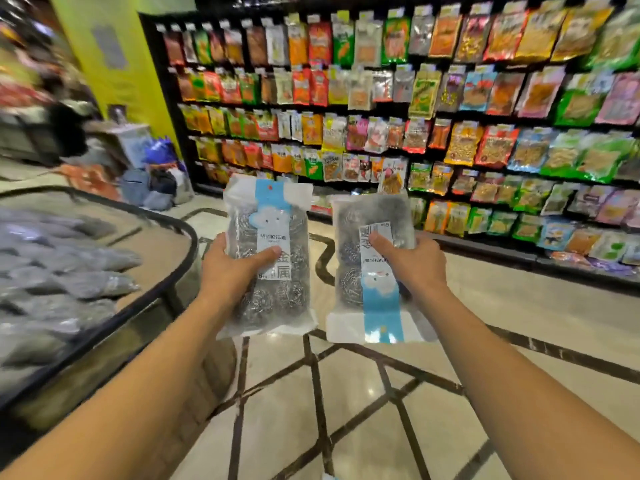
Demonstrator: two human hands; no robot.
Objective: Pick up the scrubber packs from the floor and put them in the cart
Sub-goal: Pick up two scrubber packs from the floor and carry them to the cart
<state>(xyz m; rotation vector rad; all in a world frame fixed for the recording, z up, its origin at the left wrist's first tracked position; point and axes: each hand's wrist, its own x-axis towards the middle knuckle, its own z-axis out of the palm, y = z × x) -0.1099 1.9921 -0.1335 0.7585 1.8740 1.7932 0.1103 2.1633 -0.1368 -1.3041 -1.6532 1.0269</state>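
I see left hand (pixel 230 263) and right hand (pixel 412 259) each clamping a scrubber pack (pixel 268 237) mid-body; likely light, springy, film slippery.

Open floor (pixel 346 410) ahead between the scrubber-filled cart (pixel 104 306) at left and snack shelves (pixel 450 116) at right.
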